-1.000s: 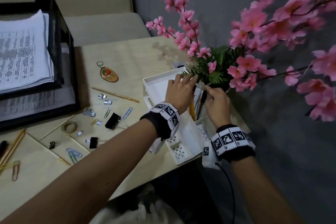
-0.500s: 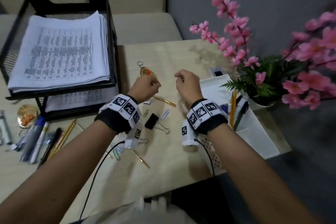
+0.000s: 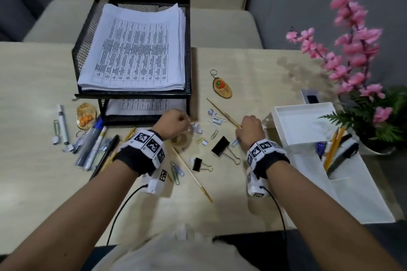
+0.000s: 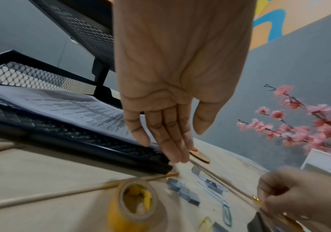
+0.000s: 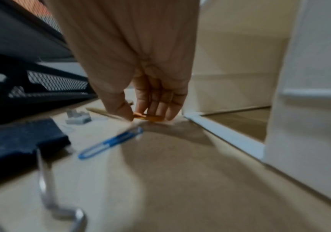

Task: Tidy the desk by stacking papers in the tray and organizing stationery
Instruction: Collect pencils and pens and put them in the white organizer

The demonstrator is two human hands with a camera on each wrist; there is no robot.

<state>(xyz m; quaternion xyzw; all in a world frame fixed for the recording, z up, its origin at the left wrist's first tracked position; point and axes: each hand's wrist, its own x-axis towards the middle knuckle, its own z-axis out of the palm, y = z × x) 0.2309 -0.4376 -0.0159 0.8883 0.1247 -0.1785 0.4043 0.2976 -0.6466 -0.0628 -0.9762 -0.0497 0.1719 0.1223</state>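
Note:
A black mesh tray [image 3: 188, 86] holds stacked printed papers [image 3: 136, 50] on both levels. My right hand [image 3: 241, 128] pinches the gold end of a thin pencil [image 3: 222, 112] that lies on the desk; the right wrist view shows thumb and fingers closed on that pencil end [image 5: 146, 117]. My left hand [image 3: 186, 122] hovers by the tray's front right corner. Its fingers [image 4: 172, 141] point straight down and hold nothing, just above another gold-tipped pencil [image 4: 172, 174] and a tape roll [image 4: 134, 202]. A white organizer [image 3: 297, 121] at the right holds pencils [image 3: 334, 145] and pens.
Between my hands lie staples [image 3: 196, 127], paper clips [image 3: 176, 171], two black binder clips [image 3: 221, 146] and a third pencil [image 3: 191, 174]. Pens and markers [image 3: 92, 143] lie left of the tray, a keychain [image 3: 222, 88] behind. Pink flowers [image 3: 356, 50] stand at the far right.
Both hands left the organizer and came to the desk's middle. The right hand has taken hold of a pencil's end; the left has dropped beside the tray's corner.

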